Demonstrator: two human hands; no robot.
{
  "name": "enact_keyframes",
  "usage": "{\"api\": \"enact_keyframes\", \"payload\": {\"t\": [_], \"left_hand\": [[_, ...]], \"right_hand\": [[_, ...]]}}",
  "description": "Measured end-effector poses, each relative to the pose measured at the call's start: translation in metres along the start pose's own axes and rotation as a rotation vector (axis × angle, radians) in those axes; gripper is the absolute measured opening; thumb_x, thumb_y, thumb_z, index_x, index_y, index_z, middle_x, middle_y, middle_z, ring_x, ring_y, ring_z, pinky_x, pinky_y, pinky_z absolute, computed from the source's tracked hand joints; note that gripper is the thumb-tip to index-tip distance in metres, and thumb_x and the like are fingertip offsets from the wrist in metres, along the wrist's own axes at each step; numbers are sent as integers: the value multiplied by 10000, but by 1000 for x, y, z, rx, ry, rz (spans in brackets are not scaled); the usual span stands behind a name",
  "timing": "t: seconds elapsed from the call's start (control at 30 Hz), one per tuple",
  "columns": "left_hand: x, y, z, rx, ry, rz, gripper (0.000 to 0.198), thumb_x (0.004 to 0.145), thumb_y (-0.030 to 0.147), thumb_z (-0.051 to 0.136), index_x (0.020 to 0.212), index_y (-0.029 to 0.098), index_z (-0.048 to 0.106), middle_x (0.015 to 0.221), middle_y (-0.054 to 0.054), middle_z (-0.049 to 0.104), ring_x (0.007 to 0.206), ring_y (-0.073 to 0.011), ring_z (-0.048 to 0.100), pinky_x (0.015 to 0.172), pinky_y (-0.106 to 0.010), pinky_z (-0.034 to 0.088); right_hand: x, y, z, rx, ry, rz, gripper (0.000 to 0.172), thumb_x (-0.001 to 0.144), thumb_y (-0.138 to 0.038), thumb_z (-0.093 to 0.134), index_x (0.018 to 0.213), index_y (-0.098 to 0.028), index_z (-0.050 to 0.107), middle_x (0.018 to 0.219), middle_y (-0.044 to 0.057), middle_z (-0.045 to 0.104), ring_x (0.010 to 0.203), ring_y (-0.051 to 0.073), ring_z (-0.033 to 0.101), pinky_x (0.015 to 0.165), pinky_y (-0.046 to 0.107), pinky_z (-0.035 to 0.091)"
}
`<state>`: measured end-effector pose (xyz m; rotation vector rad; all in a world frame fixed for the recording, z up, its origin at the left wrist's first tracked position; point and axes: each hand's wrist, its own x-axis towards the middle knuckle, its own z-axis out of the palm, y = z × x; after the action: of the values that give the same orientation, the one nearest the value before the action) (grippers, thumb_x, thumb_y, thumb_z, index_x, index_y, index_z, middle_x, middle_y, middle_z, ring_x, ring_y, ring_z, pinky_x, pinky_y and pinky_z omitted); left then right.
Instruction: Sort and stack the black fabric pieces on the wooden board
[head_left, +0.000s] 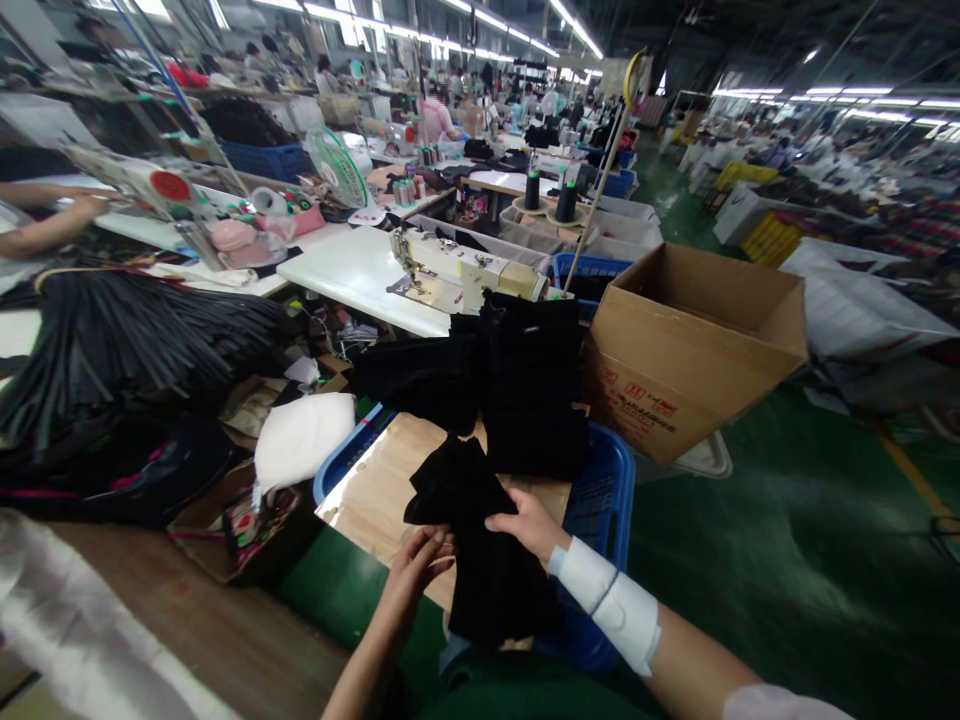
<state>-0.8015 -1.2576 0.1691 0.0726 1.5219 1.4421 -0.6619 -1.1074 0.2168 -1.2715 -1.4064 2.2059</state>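
A dark piece of black cloth [499,580] lies bunched at its top over a wooden board [367,480], its lower part hanging toward me. At the cloth's left edge is my left hand [421,562], fingers curled in and thumb against the fabric. My right hand [531,524], with a white wrap [611,600] round the forearm, grips the cloth from the right; some of its fingertips are hidden by the fabric. Just beyond, a stack of folded black cloth pieces [536,400] rests on the board. Beneath the board sits a blue plastic basket [619,480].
A sewing machine [480,275] stands on a white table [349,265] ahead. To the right is an open cardboard box [675,350]. At left are a white cushion-like bundle [304,438] and hanging dark strips [142,340]. A co-worker's arm [52,225] shows at far left.
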Motion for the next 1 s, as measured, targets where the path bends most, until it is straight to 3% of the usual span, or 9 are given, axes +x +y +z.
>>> {"api": "enact_keyframes", "payload": {"t": [0.53, 0.73, 0.87, 1.0], "left_hand": [[-3, 1, 1, 7, 9, 13, 584, 594, 552, 797, 999, 146, 686, 939, -109, 717, 839, -211, 681, 764, -290, 530], [-3, 3, 3, 7, -3, 26, 612, 621, 546, 784, 1076, 155, 665, 1020, -132, 714, 865, -225, 691, 765, -302, 538], [-3, 2, 3, 8, 9, 31, 620, 617, 557, 782, 1083, 165, 663, 1071, -141, 708, 896, -240, 697, 785, -317, 539], [-6, 1, 0, 4, 24, 26, 611, 604, 548, 794, 1060, 161, 669, 1073, -146, 708, 880, -245, 700, 795, -336, 538]], "right_hand": [[6, 9, -1, 29, 19, -8, 375, 487, -232, 749, 848, -155, 680, 726, -13, 690, 682, 179, 610, 708, 313, 463], [5, 14, -9, 137, 55, 12, 370, 508, -259, 763, 854, -147, 696, 746, 20, 718, 723, 202, 646, 738, 324, 485], [2, 2, -32, 218, 189, -2, 399, 501, -303, 799, 856, -144, 708, 818, 58, 743, 824, 232, 677, 815, 340, 501], [3, -30, -78, 209, 394, -140, 452, 479, -330, 823, 876, -157, 695, 871, 66, 750, 861, 248, 681, 849, 363, 510]]}}
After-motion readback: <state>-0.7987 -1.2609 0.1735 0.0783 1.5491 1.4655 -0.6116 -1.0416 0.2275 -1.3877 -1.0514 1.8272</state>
